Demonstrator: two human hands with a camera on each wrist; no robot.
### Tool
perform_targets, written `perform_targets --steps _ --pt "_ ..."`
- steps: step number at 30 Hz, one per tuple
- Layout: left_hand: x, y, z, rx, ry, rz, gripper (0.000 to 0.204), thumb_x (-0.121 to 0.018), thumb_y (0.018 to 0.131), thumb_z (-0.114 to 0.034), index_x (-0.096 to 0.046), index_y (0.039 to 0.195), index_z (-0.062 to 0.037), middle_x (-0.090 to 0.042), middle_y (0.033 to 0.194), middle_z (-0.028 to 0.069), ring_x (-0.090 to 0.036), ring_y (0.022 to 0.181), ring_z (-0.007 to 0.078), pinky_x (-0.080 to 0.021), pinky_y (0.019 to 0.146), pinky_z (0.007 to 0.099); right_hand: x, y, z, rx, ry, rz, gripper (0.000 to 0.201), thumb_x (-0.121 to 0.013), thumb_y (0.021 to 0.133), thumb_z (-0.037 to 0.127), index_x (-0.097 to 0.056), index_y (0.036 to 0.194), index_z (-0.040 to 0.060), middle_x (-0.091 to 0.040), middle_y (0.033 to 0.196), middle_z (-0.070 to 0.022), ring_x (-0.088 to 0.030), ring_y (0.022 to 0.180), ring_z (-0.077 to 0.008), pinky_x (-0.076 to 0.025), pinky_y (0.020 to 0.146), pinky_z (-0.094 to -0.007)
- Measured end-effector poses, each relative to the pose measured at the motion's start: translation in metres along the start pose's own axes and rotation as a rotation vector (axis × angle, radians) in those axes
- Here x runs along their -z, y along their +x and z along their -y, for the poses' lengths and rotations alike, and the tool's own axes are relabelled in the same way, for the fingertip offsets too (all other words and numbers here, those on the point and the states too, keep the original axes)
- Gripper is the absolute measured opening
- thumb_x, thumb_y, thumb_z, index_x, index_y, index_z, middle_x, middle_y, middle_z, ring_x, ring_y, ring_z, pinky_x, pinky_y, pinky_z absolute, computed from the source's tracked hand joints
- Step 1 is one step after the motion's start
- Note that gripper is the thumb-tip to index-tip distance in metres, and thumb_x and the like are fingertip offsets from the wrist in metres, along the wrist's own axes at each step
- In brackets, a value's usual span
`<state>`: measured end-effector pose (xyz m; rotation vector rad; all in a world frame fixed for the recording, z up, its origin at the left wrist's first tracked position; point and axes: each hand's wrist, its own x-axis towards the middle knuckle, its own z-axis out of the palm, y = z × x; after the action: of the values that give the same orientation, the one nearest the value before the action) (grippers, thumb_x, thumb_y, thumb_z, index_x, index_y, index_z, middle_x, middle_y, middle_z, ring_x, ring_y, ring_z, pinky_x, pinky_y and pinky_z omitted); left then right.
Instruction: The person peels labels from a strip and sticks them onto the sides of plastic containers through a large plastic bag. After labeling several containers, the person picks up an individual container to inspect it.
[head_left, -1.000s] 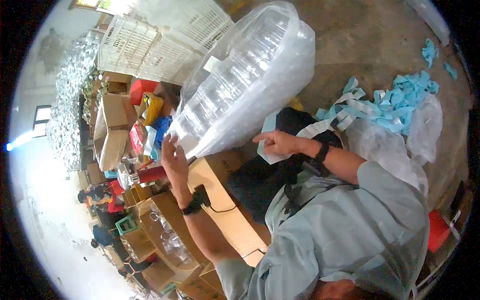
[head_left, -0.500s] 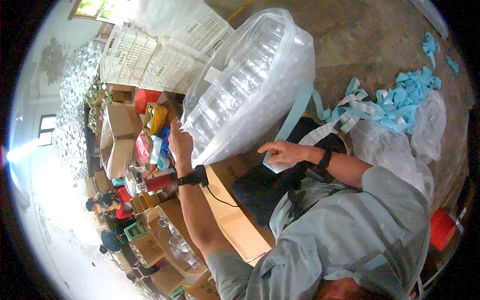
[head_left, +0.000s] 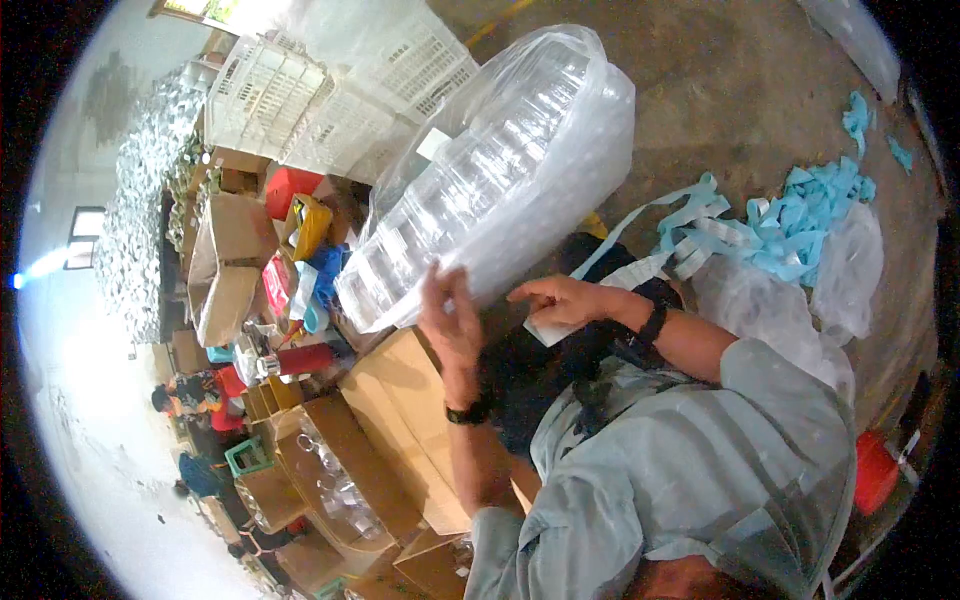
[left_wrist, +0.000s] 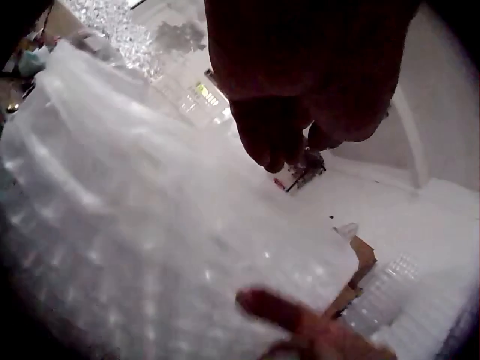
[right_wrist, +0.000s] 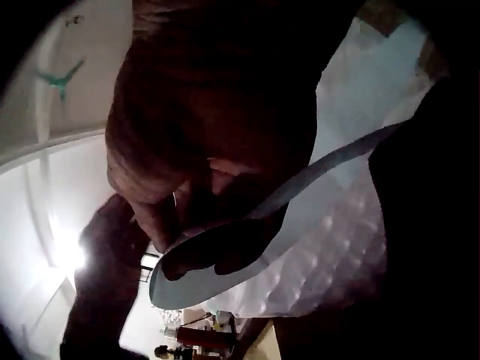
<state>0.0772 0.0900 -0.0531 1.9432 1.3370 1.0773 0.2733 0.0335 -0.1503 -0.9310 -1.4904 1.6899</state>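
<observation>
My left hand (head_left: 452, 325) hovers blurred over the near end of a clear plastic bag (head_left: 585, 150) of stacked clear plastic cups (head_left: 470, 185). Its loosely bent fingers (left_wrist: 262, 135) show nothing held. Close by on the right, my right hand (head_left: 565, 302) holds a pale blue-and-white label strip (head_left: 545, 330), with the index finger pointing toward the left hand. In the right wrist view the strip (right_wrist: 169, 289) loops round under the curled fingers. More of the strip trails across to a tangled pale blue heap (head_left: 800, 215) on the floor.
White plastic crates (head_left: 265, 100) stand behind the bag. A closed cardboard box (head_left: 400, 400) lies beneath the left forearm, beside an open box (head_left: 335, 480) with clear items. Crumpled clear plastic (head_left: 850, 260) lies on the right. Several people are farther back at left.
My left hand first stretches out along the bag's near end, then draws back to the right beside the right hand. The right hand stays nearly in place; the blue strip lifts, then sinks.
</observation>
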Motion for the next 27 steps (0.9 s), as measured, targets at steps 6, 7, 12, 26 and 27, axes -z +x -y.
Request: perform_targets --steps 6,7,12,26,27 --pt "-0.018 -0.097 0.014 0.41 -0.618 0.125 0.056 -0.059 0.097 -0.019 -0.037 0.144 0.0006 -0.058 0.13 0.0192 -0.054 0.121 0.0257 -0.041 0.103 0.0375 -0.011 0.01 0.02 0.09 -0.076 0.026 0.05 -0.066 0.089 0.013 -0.051 0.134 -0.0011 -0.07 0.087 -0.0084 -0.063 0.077 -0.0133 -0.051 0.071 -0.0289" --pt "-0.016 -0.102 0.014 0.408 -0.602 0.127 0.061 -0.061 0.096 -0.023 -0.034 0.146 -0.0002 -0.054 0.135 0.0203 -0.051 0.125 0.0269 -0.039 0.106 0.0386 -0.014 0.011 0.024 0.042 -0.049 0.051 0.052 -0.065 0.089 0.011 -0.048 0.137 -0.0013 -0.07 0.089 -0.0082 -0.063 0.08 -0.0124 -0.051 0.074 -0.0286" --pt "-0.007 -0.117 0.017 0.52 -0.669 0.161 0.06 -0.065 0.094 -0.018 -0.037 0.143 0.0016 -0.06 0.116 0.0141 -0.057 0.105 0.019 -0.045 0.09 0.0313 -0.028 0.021 0.022 0.001 0.026 0.125 0.056 -0.062 0.09 0.008 -0.042 0.142 -0.0001 -0.07 0.092 -0.0089 -0.065 0.086 -0.0123 -0.051 0.079 -0.0285" --pt "0.021 -0.118 0.047 0.481 -0.406 0.081 0.046 -0.066 0.09 -0.006 -0.051 0.133 0.0022 -0.06 0.084 0.001 -0.053 0.075 0.0073 -0.044 0.066 0.0222 0.0 0.004 0.02 -0.034 -0.172 0.089 0.061 -0.068 0.085 0.013 -0.046 0.14 -0.0003 -0.071 0.088 -0.0108 -0.065 0.081 -0.0147 -0.052 0.076 -0.0294" --pt "0.018 -0.117 0.045 0.46 -0.371 0.055 0.042 -0.064 0.091 -0.005 -0.052 0.131 0.0034 -0.064 0.091 0.0058 -0.059 0.08 0.0112 -0.049 0.071 0.0266 0.001 0.003 0.017 -0.041 -0.125 0.083 0.061 -0.067 0.085 0.012 -0.046 0.141 0.0003 -0.071 0.088 -0.0103 -0.065 0.082 -0.0138 -0.051 0.076 -0.0288"
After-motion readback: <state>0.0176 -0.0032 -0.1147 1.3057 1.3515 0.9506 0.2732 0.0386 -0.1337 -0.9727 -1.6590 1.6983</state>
